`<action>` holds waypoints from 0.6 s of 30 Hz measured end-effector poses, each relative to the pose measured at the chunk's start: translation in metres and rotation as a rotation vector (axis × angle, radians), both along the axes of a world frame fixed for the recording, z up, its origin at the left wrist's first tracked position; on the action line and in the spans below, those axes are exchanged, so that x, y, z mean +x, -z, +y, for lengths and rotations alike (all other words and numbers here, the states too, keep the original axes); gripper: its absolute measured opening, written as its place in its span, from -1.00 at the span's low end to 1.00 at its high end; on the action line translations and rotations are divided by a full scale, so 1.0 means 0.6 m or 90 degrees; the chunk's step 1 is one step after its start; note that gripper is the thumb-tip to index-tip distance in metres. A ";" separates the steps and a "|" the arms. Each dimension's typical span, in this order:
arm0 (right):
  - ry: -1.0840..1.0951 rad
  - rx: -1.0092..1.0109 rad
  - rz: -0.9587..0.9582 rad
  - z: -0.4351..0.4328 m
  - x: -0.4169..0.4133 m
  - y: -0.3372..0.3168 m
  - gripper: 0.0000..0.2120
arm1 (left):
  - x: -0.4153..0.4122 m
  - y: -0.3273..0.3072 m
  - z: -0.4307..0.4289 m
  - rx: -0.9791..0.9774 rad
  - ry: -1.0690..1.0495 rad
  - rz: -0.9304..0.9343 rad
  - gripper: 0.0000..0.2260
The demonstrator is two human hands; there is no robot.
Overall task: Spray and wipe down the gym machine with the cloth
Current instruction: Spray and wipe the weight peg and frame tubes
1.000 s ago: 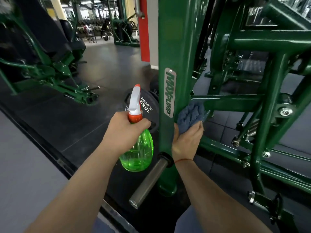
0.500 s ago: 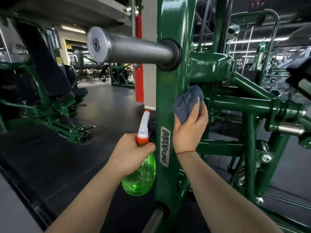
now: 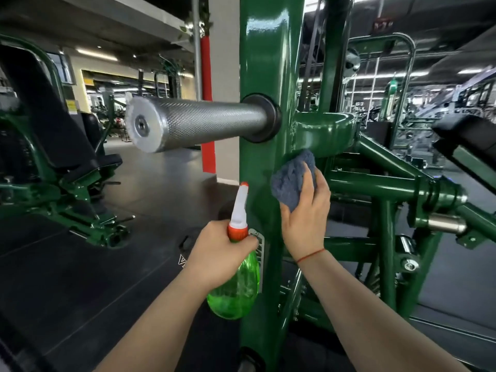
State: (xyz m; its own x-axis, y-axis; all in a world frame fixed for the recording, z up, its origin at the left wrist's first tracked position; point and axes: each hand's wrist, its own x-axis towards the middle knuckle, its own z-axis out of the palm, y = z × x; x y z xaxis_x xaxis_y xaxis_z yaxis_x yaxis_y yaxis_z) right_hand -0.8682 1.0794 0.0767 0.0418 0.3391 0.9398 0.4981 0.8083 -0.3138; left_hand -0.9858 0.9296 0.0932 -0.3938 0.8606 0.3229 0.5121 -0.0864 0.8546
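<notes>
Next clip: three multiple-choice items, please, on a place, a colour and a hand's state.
1. Where is the blue cloth pressed?
A) on the green upright post, below the knurled steel peg
B) on a seat pad
C) on the floor

2. What colour is the body of the spray bottle?
A) blue
B) translucent green
C) red

3. What is the left hand doing?
A) hanging empty
B) lying flat on the post
C) gripping the bottle's neck

Answers:
1 A, the right hand holds it against the post under the peg.
2 B, it is green below an orange collar.
3 C, its fingers curl round the neck.
</notes>
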 end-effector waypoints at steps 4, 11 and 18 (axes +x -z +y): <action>-0.063 -0.075 -0.002 -0.006 0.010 -0.008 -0.41 | 0.013 -0.028 0.023 -0.013 -0.011 -0.022 -0.77; -0.151 -0.244 0.073 -0.073 0.056 -0.081 -0.50 | 0.037 -0.104 -0.004 -0.170 0.056 0.030 -0.80; -0.228 -0.456 0.178 -0.113 0.081 -0.188 -0.60 | 0.087 -0.166 -0.043 -0.230 0.064 0.057 -0.72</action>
